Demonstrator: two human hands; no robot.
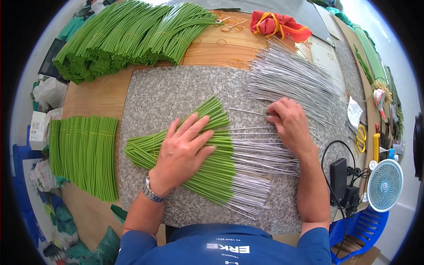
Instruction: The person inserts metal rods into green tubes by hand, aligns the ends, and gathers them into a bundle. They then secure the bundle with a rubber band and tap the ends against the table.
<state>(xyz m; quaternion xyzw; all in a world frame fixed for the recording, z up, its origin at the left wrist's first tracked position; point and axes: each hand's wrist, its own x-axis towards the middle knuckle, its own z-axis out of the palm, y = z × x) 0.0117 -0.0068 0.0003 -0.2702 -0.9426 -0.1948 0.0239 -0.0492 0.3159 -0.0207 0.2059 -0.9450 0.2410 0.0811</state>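
A fan of green plastic tubes (214, 173) lies on the grey speckled stone slab (176, 84), tied with a thin band near its left end. Silvery wires (251, 187) stick out of the right ends of many tubes; the upper tubes show none. Across the fan rests my left hand (183, 152), open, fingers spread and pressing on the tubes. My right hand (289, 126) is closed in a pinch on a single wire (247, 111), whose free end points left toward the upper tubes. Behind that hand spreads a loose pile of wires (293, 79).
Bundled green tubes (132, 33) are heaped at the far left, with another row (84, 154) at the left. A red cloth bundle (278, 25) lies at the back. To the right are yellow-handled scissors (361, 138), a black power adapter (338, 174) with cable, and a small fan (385, 185).
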